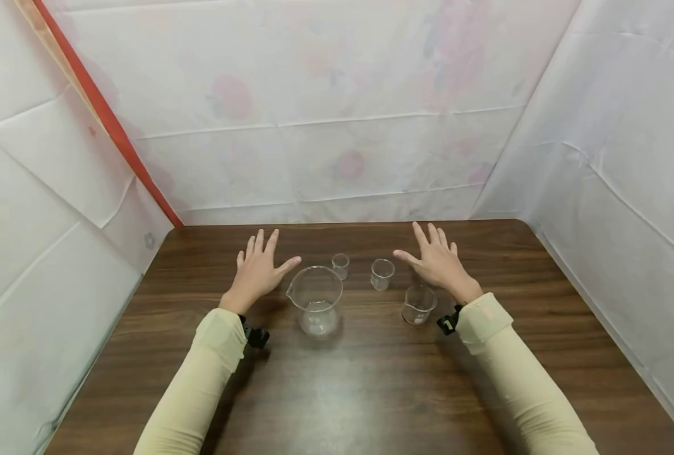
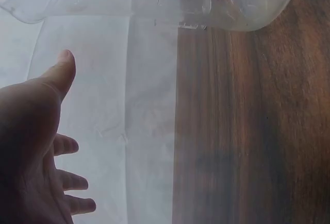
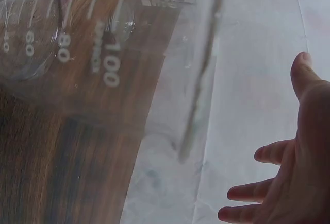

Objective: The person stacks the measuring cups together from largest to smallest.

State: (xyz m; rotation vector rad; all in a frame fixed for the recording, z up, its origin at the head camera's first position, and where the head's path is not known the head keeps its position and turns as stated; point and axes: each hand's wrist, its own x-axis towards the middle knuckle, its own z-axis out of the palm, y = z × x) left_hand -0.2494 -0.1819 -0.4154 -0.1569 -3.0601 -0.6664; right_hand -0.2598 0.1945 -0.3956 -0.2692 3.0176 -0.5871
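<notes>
Four sizes aside, the glass beakers all stand upright on the wooden table. The largest beaker [image 1: 318, 303] is just right of my left hand [image 1: 258, 272], whose fingers are spread and hold nothing. In the left wrist view that beaker [image 2: 247, 7] shows along the top, apart from the thumb. My right hand [image 1: 438, 262] is spread too, holding nothing, beyond a medium beaker [image 1: 419, 306]. Printed marks up to 100 show on this beaker [image 3: 93, 38] in the right wrist view. Between the hands stand a small beaker [image 1: 382, 275] and the smallest beaker [image 1: 340, 266].
The brown table [image 1: 337, 404] ends at a white patterned sheet [image 1: 314, 164] behind it. More white sheeting [image 1: 615, 164] hangs along the right side, and a red strip [image 1: 109, 120] runs down the left corner.
</notes>
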